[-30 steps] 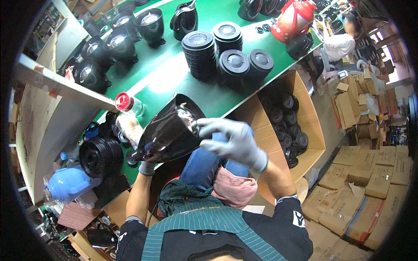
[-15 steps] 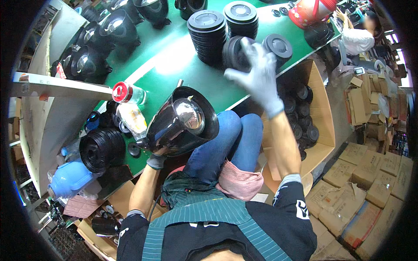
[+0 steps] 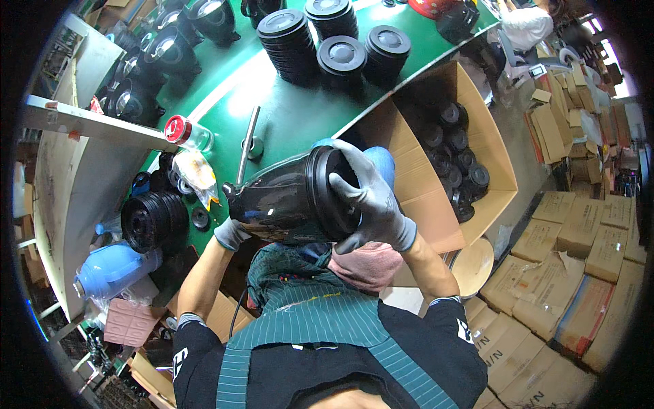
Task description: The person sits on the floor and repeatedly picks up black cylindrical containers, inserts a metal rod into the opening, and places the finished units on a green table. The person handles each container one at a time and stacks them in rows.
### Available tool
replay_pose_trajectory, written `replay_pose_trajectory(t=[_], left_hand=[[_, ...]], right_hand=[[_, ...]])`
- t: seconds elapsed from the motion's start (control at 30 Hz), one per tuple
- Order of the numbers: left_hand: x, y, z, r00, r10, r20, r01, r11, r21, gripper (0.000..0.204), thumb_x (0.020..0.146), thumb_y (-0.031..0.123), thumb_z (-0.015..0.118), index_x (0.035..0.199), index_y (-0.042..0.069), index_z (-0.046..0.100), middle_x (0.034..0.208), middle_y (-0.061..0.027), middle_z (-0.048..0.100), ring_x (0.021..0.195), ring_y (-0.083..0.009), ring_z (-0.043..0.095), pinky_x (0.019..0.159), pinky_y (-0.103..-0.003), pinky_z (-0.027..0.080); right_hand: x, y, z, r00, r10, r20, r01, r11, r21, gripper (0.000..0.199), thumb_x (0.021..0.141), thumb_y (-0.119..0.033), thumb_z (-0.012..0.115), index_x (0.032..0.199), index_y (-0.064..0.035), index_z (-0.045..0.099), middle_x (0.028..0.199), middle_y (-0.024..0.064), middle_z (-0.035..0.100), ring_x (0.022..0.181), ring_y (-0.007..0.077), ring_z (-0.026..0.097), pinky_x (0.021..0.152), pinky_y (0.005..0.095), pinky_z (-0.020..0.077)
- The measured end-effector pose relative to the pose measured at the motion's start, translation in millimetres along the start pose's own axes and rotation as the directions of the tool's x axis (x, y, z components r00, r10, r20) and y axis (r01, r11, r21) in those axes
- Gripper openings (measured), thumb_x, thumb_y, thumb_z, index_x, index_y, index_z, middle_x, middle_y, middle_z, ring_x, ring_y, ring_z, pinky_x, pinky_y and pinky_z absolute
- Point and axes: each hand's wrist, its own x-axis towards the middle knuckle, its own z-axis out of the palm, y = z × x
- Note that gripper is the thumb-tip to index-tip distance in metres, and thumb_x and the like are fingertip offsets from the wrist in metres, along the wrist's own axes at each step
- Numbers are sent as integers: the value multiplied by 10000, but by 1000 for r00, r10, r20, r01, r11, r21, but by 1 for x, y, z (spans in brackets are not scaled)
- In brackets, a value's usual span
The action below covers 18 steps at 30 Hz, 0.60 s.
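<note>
Green-topped desk (image 3: 300, 123), across the upper middle of the frame. Below its edge, right of centre, an open-topped brown cardboard box (image 3: 492, 177) with small round black parts (image 3: 456, 143) in it. On the desk, top centre, four stacks of round black lids (image 3: 340, 58).

Glossy black tapered vessel (image 3: 276, 204): centre of frame, off the desk, on its side, wide end to the right. Grey-gloved left hand (image 3: 233, 234) grips it from below, near the narrow end. Grey-gloved right hand (image 3: 378, 204): grip spread over the ribbed black disc (image 3: 343, 213) at the wide end, fingers about its rim. Left of centre, a clear jar with a red lid (image 3: 193, 134); nearer the vessel, a thin metal rod (image 3: 248, 144).

Handling, my judgement: keep disc square to the vessel's rim, press evenly all round, left hand bracing straight against the push. Slick surface likely; a tilted disc could sit crooked.

Hard to make out: person in white (image 3: 528, 28), cut off, upper right. Vessel's inside covered. Left fingers mostly hidden; whether the disc is fully seated, cannot tell.
</note>
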Motion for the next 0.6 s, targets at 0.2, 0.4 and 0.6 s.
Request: replay_pose_trajectory(t=[0.2, 0.4, 0.6], left_hand=[[13, 37, 30, 999, -10, -34, -4, 926, -377, 513, 1080, 179, 632, 1560, 39, 516, 1545, -157, 598, 1347, -293, 638, 1165, -475, 527], [13, 94, 22, 873, 484, -56, -118, 321, 940, 438, 895, 161, 745, 1300, -6, 749, 1216, -226, 778, 1096, -359, 782, 998, -413, 606], [17, 97, 40, 889, -19, -457, 77, 991, 108, 423, 952, 170, 736, 1307, -59, 730, 1207, -122, 793, 1067, -173, 746, 968, -332, 592]], right_hand=[[-39, -22, 12, 958, 212, -194, -179, 968, 177, 1106, 817, -782, 764, 1643, -106, 476, 1638, 300, 418, 1477, 471, 474, 1214, 507, 392], [-77, -42, 12, 836, 546, -48, -539, 835, 109, 852, 1142, -618, 342, 1660, 58, 311, 1604, 263, 482, 1500, 375, 462, 1249, 402, 335], [-54, -51, 10, 958, 219, -183, -181, 962, 205, 1178, 1002, -846, 401, 1733, 24, 91, 1784, 284, 161, 1658, 419, 180, 1336, 472, 170]])
